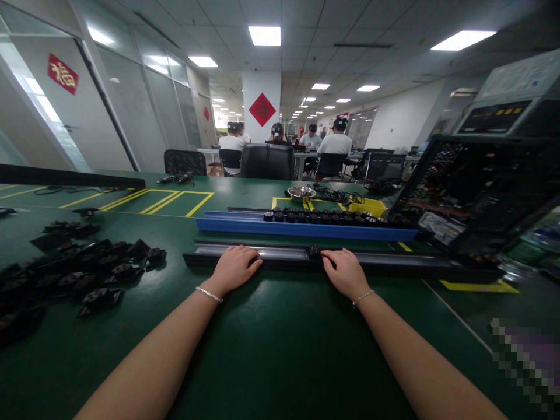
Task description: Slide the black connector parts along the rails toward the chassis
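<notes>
A long black rail (280, 263) with a shiny clear channel along its top lies across the green table in front of me. My left hand (235, 269) is laid over the rail's left part, fingers bent across it and thumb on the near side. My right hand (347, 273) grips the rail right of its middle, fingers curved over it. Just left of those fingertips, a small black component (314, 251) sits in the channel; whether they touch it I cannot tell.
Behind the rail is a blue rail (306, 228) with a row of black components. Loose black parts (96, 262) are piled at left. A metal bowl (300, 193), yellow tray (367, 206) and open black case (476, 186) stand beyond. People (335, 143) sit in the background.
</notes>
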